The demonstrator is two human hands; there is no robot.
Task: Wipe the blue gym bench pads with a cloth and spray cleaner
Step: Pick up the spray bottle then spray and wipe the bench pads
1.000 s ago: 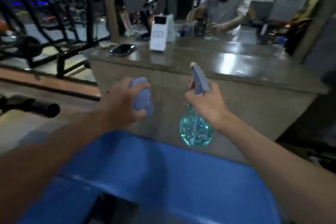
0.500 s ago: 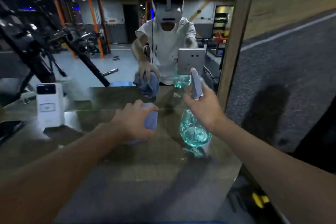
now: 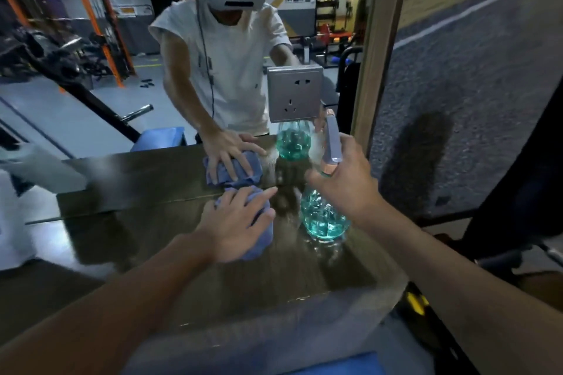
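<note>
1. Glass mirror (image 3: 106,119) covers the wall and reflects the person and the gym.
2. Dark wood-grain ledge (image 3: 146,240) runs below it.
3. Blue pad (image 3: 341,367): only a strip shows at the bottom edge, well apart from both hands.
4. Right hand (image 3: 344,179) has its fingers curled round the neck of the upright teal bottle (image 3: 323,219). Contact between base and ledge is unclear.
5. Left hand (image 3: 237,222) has its fingers spread, pressing the cloth (image 3: 260,242) onto the ledge just beside the bottle.
6. Grey socket (image 3: 295,94) sits on the mirror.
</note>
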